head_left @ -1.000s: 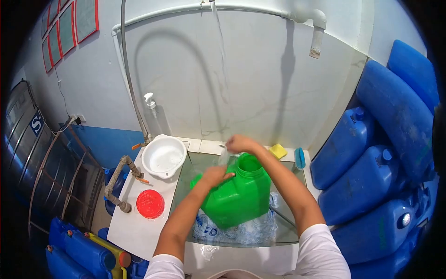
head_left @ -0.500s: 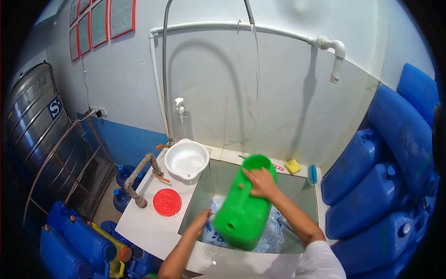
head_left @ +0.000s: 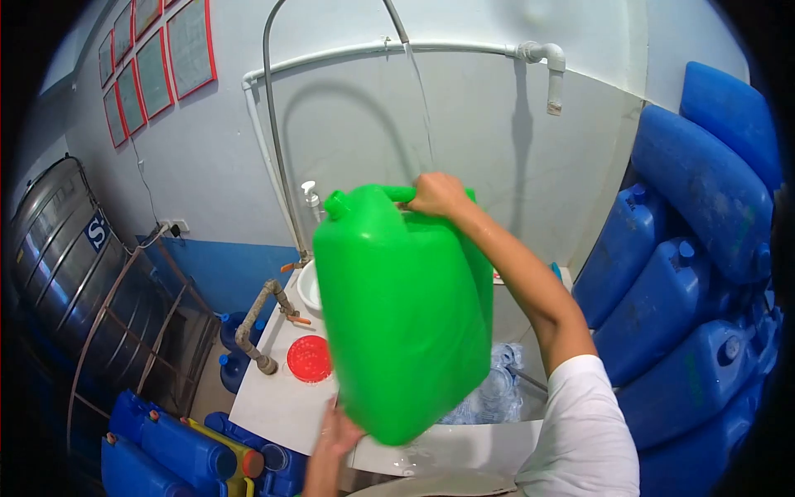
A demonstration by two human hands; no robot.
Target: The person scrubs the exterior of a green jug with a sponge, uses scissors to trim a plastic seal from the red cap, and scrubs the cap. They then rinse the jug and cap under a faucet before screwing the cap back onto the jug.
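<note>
A large green jerrycan (head_left: 397, 306) is held up over the sink's front edge, its spout at the upper left. My right hand (head_left: 439, 195) is closed around the handle on top of it. At the can's lower left corner is my left hand (head_left: 337, 431). It is blurred and partly hidden, so whether it grips or only touches the can cannot be made out. Behind the can, the sink (head_left: 530, 406) holds clear plastic items (head_left: 497, 389) in water. Water (head_left: 422, 99) runs from a hose (head_left: 396, 21) above.
On the white counter (head_left: 273, 402) lie a red lid (head_left: 309, 359) and a white basin (head_left: 308, 286), half hidden by the can. A pump bottle (head_left: 310, 197) stands behind. Blue jerrycans (head_left: 633, 298) are stacked at the right; more blue containers (head_left: 186, 443) and a steel tank (head_left: 62, 265) stand left.
The green jerrycan has been lifted from the sink toward me and turned, its spout now up at the left. My left hand has moved down to its lower corner. The view has shifted.
</note>
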